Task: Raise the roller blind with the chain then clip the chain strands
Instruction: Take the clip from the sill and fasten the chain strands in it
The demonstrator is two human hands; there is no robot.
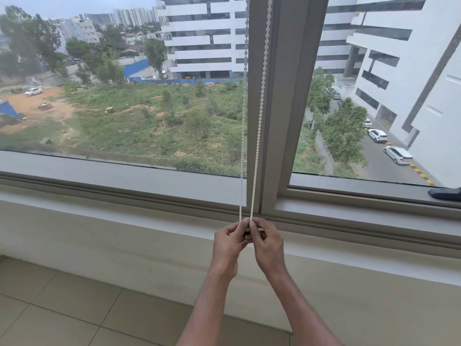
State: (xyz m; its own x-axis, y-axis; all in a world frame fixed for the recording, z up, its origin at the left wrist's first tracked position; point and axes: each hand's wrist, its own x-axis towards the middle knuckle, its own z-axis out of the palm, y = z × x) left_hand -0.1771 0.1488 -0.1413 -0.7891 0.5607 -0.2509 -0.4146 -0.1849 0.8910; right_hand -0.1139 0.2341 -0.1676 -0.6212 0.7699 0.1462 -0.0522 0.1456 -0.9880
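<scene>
The glass shows no blind, so clipping seems in hand: the left hand and right hand pinch the bead chain strands together low before the window mullion, and next must press a clip, unseen here, across both

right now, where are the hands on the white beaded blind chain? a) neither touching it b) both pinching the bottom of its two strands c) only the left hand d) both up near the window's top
B: the left hand and right hand both pinch the white beaded blind chain at the low end of its two strands.
</scene>
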